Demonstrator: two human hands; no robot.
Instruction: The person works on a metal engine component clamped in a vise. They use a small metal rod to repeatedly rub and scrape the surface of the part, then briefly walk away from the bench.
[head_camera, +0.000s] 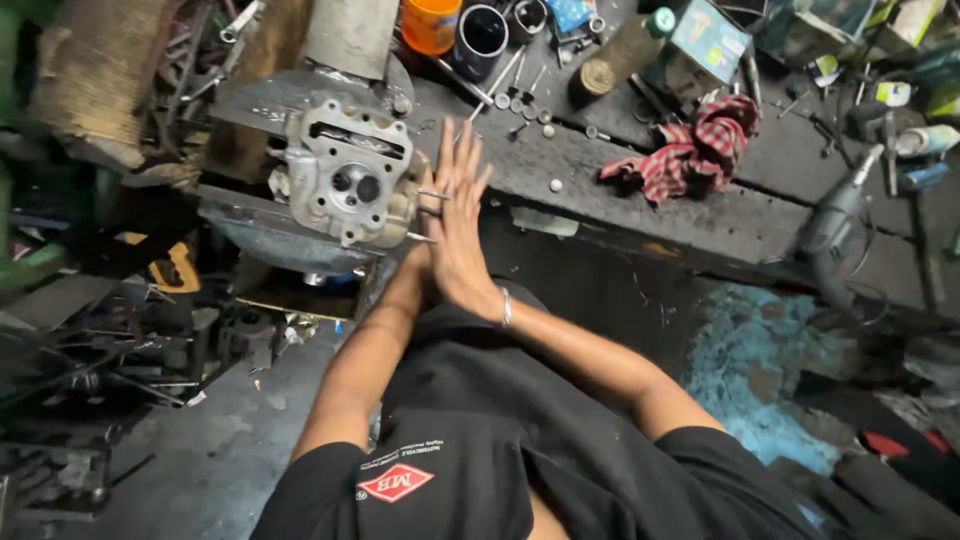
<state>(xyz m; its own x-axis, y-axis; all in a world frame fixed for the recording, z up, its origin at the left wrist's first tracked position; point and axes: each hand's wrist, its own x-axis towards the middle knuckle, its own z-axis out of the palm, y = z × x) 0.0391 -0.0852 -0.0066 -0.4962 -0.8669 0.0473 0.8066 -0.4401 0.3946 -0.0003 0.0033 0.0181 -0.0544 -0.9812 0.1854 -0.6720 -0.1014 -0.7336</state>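
Definitely a motorbike repair workshop, and a grimy one. Engine cylinder head (352, 180) clamped at the edge of an oil-blackened surface (640, 195). Loose valves and bolts (520, 100) scattered around, checkered rag (695, 150), power drill (835, 225), cans and bottles everywhere. Scrap metal (90, 370) piled on the floor.

- Light is dim and flat overall, brightest on my hands (455, 215) and the cylinder head (352, 180).
- Bench (640, 190) top reads dark grey, no hard glare.
- Deep shadow under the bench edge and at far left.
- Wide-angle bend at the edges; corners soft.
- Centre sharp, slight blur on my shirt (480, 440).
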